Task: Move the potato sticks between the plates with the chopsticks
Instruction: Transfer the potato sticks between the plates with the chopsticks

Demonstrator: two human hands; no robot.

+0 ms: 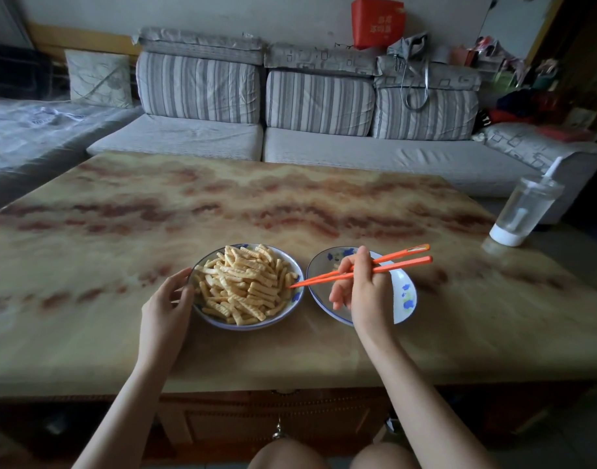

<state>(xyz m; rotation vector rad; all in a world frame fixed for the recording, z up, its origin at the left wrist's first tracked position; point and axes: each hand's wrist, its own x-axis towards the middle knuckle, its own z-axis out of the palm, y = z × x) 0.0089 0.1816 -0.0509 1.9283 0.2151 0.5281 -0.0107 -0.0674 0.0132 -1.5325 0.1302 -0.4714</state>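
Observation:
Two white plates with blue flowers sit side by side near the table's front. The left plate [295,301] is heaped with pale crinkled potato sticks [243,287]. Hardly anything shows on the right plate [405,299], which is partly hidden by my right hand. My right hand [361,292] grips a pair of orange chopsticks [385,264] above the right plate; their tips reach left to the right edge of the stick pile, holding nothing. My left hand [168,302] curls round the left plate's left rim.
The plates stand on a marbled tan table [222,204]. A clear plastic cup with lid and straw [523,208] stands at the table's far right edge. A grey striped sofa [290,130] runs behind the table. My knees show below the front edge.

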